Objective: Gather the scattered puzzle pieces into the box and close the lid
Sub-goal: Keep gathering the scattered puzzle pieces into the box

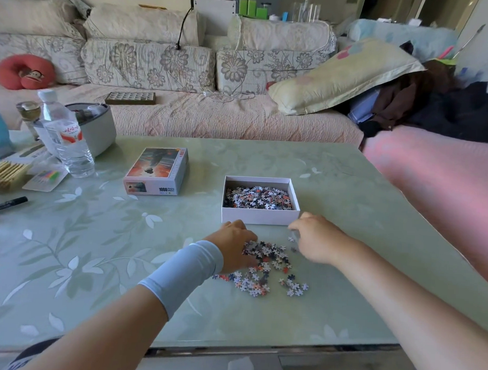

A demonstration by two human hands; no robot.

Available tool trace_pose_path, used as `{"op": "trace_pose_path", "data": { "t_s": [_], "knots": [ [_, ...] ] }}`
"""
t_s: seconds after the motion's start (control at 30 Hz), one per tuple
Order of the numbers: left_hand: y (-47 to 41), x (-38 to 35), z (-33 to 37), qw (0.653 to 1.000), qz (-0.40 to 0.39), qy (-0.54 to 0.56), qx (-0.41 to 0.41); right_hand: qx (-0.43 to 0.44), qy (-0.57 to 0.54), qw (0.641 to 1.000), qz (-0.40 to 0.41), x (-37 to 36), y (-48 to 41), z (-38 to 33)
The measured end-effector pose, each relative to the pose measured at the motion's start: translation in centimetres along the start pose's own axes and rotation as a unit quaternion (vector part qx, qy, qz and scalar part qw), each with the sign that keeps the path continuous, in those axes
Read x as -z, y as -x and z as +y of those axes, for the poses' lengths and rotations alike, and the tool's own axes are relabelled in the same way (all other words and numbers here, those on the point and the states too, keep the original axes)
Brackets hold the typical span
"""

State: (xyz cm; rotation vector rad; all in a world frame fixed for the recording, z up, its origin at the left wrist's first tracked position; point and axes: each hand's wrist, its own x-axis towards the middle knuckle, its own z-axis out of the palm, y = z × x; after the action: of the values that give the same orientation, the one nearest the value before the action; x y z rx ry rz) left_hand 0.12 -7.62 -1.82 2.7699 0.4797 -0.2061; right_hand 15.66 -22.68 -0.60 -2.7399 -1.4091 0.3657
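Note:
A white open box [259, 216] stands mid-table, holding a heap of small puzzle pieces. Just in front of it a loose pile of puzzle pieces [264, 266] lies scattered on the pale green floral table [91, 261]. My left hand [235, 245], with a white band on the wrist, lies on the pile's left side, its fingers curled into the pieces. My right hand [316, 239] is at the pile's right edge, fingers bent down toward the table; its fingertips are hidden. The printed lid [156, 171] lies to the left of the box.
A water bottle [66, 136], a grey pot [94, 127], a small jar, a wooden item and a black marker [4, 204] crowd the table's left side. A sofa with cushions runs behind the table. The table's near edge is close to my body.

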Motion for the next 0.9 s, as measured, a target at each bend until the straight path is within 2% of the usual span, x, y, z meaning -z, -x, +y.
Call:
{"op": "trace_pose_path", "data": {
  "t_s": [0.07,0.17,0.27,0.4,0.5,0.6,0.9],
  "knots": [
    [0.0,0.0,0.5,1.000,0.008,0.006,-0.009,-0.017,0.022,1.000,-0.013,-0.6,0.3,-0.1],
    [0.2,0.3,0.8,1.000,0.008,-0.008,-0.005,0.010,-0.055,0.998,-0.041,-0.8,0.8,-1.3],
    [0.9,1.1,0.3,0.997,-0.027,-0.069,0.033,0.031,-0.109,0.992,-0.053,-0.6,1.0,-2.3],
    [1.1,1.4,-0.3,0.992,-0.066,-0.090,0.060,0.021,-0.062,0.996,-0.066,-0.7,1.3,-3.0],
    [0.6,1.0,0.2,0.997,-0.040,-0.058,0.044,0.029,-0.036,0.997,-0.056,-1.3,1.0,-4.0],
    [0.2,1.0,0.6,0.999,-0.015,-0.044,0.021,0.041,-0.061,0.996,-0.048,-1.6,0.2,-5.0],
    [-0.7,1.1,-0.8,0.997,0.049,0.057,0.030,0.063,-0.103,0.993,-0.007,-0.9,-1.4,-5.6]
  ]
}}
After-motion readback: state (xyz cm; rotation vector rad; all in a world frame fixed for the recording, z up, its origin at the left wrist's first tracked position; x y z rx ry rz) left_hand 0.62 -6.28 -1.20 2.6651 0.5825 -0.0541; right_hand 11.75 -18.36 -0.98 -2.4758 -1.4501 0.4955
